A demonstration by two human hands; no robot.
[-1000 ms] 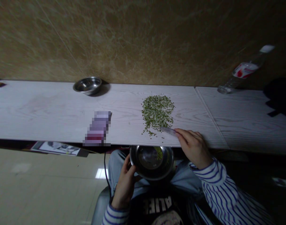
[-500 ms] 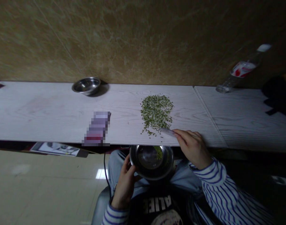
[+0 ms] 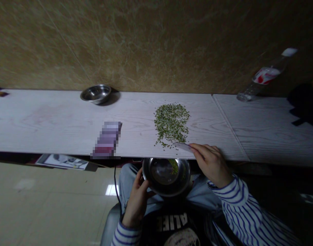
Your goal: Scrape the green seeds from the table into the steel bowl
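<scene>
My right hand (image 3: 210,160) pinches a thin, pale, flat scraper-like piece (image 3: 182,146), whose exact kind I cannot make out. Its far end lies at the near edge of a spread patch of small green mung beans (image 3: 171,121) on the table. Just below the table's front edge, my left hand (image 3: 138,196) grips the left rim of a steel bowl (image 3: 162,176), thumb at the near side and fingers partly hidden. A small heap of mung beans rests against the bowl's far right inner wall.
A second, smaller steel bowl (image 3: 96,94) stands near the wall. A blurred-out phone-like slab (image 3: 106,139) lies at the front edge, with a cable (image 3: 116,184) hanging below. On the right are a clear plastic bottle (image 3: 264,76) and a dark bag-like object (image 3: 305,106).
The flat piece in my right hand has shifted slightly left and toward the table's front edge. My left hand and the bowl look nearly unmoved.
</scene>
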